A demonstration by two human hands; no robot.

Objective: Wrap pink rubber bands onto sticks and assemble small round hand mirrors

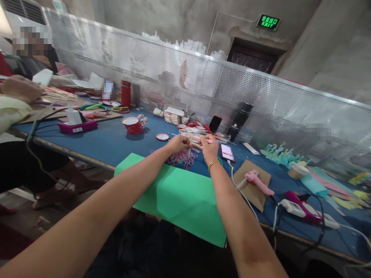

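Note:
Both arms reach out over the blue table. My left hand (179, 144) is closed in a pinch on a thin pale strip (189, 148) that hangs down from the fingertips. Just to its right, my right hand (210, 146) is closed around a slim pink stick-like piece (208, 141); its exact kind is too small to tell. Below the hands lies a tangle of pink, purple and blue cords (181, 159). A green sheet (174, 197) hangs over the table's front edge under my forearms. Behind the hands is a pile of red and pale small parts (194, 127).
A pink glue gun (257, 182) rests on cardboard (242, 175) at right, near a purple power strip (310, 210) with cables. Phones, a black bottle (240, 120), a red-rimmed stack (131, 125) and a red flask (125, 93) stand around. Another person's hand (21, 88) is far left.

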